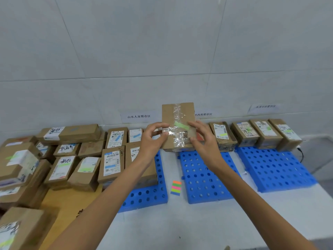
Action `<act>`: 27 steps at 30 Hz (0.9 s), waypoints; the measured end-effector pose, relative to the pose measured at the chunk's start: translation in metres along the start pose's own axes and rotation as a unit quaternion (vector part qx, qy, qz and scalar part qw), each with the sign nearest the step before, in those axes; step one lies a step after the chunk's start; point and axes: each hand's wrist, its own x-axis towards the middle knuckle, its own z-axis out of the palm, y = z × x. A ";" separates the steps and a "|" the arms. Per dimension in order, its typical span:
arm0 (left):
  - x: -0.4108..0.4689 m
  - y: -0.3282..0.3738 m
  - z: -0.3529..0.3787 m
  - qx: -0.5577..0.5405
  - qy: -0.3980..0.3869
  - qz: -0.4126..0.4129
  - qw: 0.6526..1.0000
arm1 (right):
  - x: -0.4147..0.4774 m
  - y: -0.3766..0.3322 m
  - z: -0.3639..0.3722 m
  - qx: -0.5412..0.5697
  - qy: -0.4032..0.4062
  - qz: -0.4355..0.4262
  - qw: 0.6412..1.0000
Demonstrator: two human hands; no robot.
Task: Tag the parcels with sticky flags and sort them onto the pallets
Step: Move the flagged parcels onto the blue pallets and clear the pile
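Cardboard parcel (177, 114) between left hand (155, 136), right hand (202, 139), near blue pallet (203, 177).

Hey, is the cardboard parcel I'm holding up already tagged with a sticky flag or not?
Tagged: a light green sticky flag lies on the taped face of the brown cardboard parcel.
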 end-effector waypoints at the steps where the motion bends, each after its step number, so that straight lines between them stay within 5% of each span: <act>1: 0.001 -0.002 0.002 0.000 -0.006 -0.002 1.000 | -0.001 0.003 -0.002 0.002 0.005 0.001 1.000; 27: 0.046 -0.037 0.126 0.015 0.010 -0.110 0.994 | 0.045 0.110 -0.114 0.049 -0.082 0.107 0.990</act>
